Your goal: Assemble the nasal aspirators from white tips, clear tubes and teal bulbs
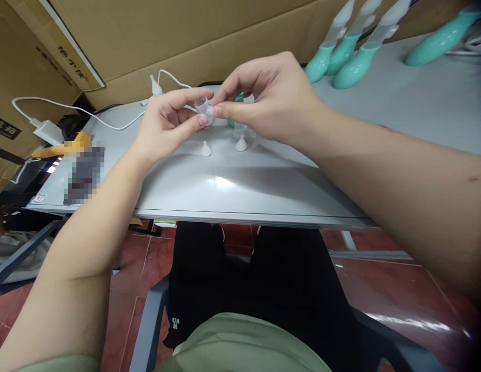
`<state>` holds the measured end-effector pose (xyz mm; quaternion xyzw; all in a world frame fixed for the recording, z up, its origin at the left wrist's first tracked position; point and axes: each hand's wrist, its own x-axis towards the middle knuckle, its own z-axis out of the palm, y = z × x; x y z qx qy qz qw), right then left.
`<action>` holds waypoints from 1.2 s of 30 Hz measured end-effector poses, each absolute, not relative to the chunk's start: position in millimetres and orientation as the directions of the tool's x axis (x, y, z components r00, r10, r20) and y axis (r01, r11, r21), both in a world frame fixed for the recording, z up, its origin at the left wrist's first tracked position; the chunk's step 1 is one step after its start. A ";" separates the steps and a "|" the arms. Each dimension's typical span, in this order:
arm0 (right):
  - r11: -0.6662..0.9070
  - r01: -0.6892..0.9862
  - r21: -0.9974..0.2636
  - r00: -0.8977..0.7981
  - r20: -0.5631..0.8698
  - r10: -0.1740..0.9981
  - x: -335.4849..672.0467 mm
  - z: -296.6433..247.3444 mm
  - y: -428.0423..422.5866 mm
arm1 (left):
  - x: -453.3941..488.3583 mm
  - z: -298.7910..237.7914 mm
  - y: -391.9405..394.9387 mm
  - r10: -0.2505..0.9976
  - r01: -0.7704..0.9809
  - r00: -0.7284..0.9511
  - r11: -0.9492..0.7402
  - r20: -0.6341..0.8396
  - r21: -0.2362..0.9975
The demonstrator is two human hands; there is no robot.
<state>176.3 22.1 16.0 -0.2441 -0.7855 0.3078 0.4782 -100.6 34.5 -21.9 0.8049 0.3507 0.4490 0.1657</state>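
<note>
My left hand point(168, 120) has its thumb and fingers closed around a small clear plastic cup point(202, 105) with an open round top, held just above the table. My right hand point(273, 98) pinches a small translucent piece point(213, 111) against the cup's side; whether the two are joined I cannot tell. On the table below stand two small white cone-shaped tips, one point(206, 149) nearer my left hand and the other point(241, 143) under my right. A small clear part point(254, 139) lies beside the second tip. Behind my right fingers, a teal part point(231, 123) is mostly hidden.
Several teal bulbs with clear tubes and white tips point(356, 62) stand at the back right, near another teal bulb point(437, 44). A white cable runs from a white adapter point(49, 133) past a white nozzle point(156, 86). Cardboard point(186, 36) backs the grey table point(271, 191). An orange object point(79, 143) lies left.
</note>
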 end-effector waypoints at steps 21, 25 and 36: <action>0.723 0.017 -0.690 -0.501 0.620 0.604 180.6 -0.1 40.6 | -103.3 -16.6 38.7 0.679 0.426 0.365 -0.730 0.637 0.534; 0.739 -0.042 -0.672 -0.509 0.651 0.563 183.1 -0.9 44.3 | -100.5 -16.7 36.2 0.686 0.456 0.353 -0.720 0.637 0.523; 0.797 0.098 -0.595 -0.451 0.688 0.569 176.8 0.5 42.7 | -104.4 -37.6 65.9 0.684 0.375 0.276 -0.724 0.676 0.579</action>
